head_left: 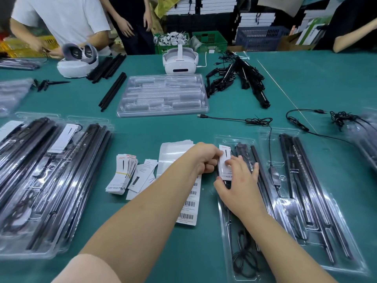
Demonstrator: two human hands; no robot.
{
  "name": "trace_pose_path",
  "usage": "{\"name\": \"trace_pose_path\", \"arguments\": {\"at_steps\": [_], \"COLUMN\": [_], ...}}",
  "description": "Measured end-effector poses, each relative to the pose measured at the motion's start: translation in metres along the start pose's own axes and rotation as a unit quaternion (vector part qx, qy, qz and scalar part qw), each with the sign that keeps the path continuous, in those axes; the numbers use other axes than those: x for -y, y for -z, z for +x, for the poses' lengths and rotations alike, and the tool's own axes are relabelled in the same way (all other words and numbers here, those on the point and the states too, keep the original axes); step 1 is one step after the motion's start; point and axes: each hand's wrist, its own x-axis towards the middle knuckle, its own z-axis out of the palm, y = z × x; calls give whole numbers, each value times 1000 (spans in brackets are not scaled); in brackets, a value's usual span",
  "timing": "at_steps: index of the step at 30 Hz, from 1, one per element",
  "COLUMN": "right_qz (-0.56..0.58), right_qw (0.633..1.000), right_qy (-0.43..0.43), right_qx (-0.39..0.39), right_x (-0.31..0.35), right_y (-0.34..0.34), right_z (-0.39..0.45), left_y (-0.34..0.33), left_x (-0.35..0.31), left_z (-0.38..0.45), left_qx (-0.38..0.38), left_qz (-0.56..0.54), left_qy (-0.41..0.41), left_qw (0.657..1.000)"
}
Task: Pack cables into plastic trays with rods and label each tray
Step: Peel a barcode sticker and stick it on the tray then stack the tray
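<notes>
Now we are labelling: our left hand (pixel 205 158) is pinching the label card (pixel 224 160) while our right hand (pixel 237 183), fingers flat, is pressing it onto the tray (pixel 228 237) near the counter's (pixel 306 82) front edge. Next, it probably needs seating squarely.

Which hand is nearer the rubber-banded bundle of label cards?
Left. The left hand is beside the label card on the tray, a sticker sheet away from the bundle. The right hand lies on that tray, farther right.
</notes>
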Motion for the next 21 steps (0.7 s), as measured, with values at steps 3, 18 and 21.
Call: {"name": "trace_pose_path", "arguments": {"at_steps": [3, 18, 21], "right_qz": [-7, -8, -20], "right_qw": [1000, 1000, 1000], "right_qy": [2, -2, -2], "right_qx": [2, 1, 4], "right_x": [0, 1, 2], "right_y": [0, 1, 1], "right_z": [0, 0, 1], "left_y": [0, -7, -7], "left_x": [-2, -16, -14], "left_z": [-3, -14, -15], "left_qx": [11, -27, -29], "left_qz": [-4, 125, 96], "left_qy": [21, 13, 19], "left_qw": [1000, 992, 995]}}
